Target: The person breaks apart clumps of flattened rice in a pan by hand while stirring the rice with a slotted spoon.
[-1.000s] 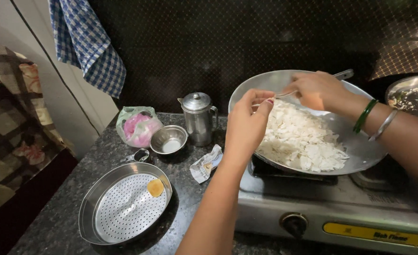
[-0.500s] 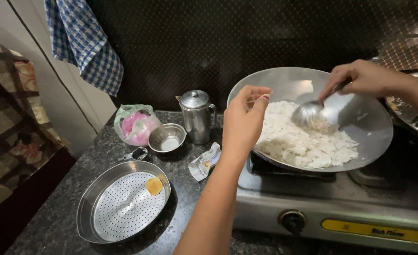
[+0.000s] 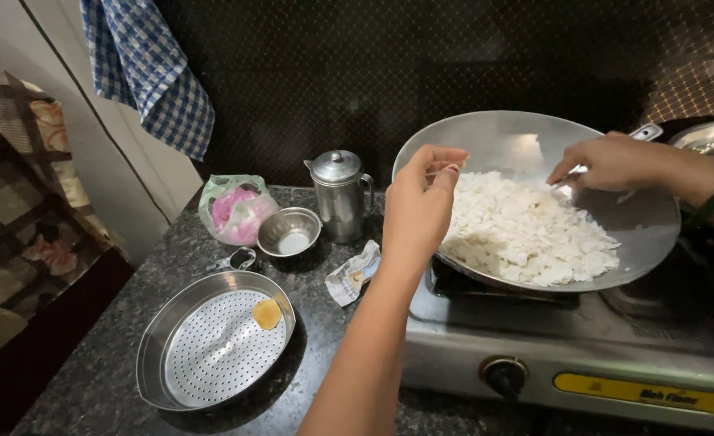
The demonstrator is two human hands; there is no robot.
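White flakes (image 3: pixel 526 230) filled the pan (image 3: pixel 486 141). The left hand (image 3: pixel 418 206) hovered, fingertips (image 3: pixel 452 169) pinched together. The right hand (image 3: pixel 611 161) gripped a spoon handle (image 3: pixel 646 131).

My left hand (image 3: pixel 418 211) is raised on a long forearm, fingers pinched together at the tips — my right hand (image 3: pixel 609 163) reaches in from the side, fingers curled down, a green bangle on its wrist.

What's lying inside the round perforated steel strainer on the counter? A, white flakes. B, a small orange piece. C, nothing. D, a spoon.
B: one small orange piece rests on the holes of the round perforated steel strainer, near its right rim.
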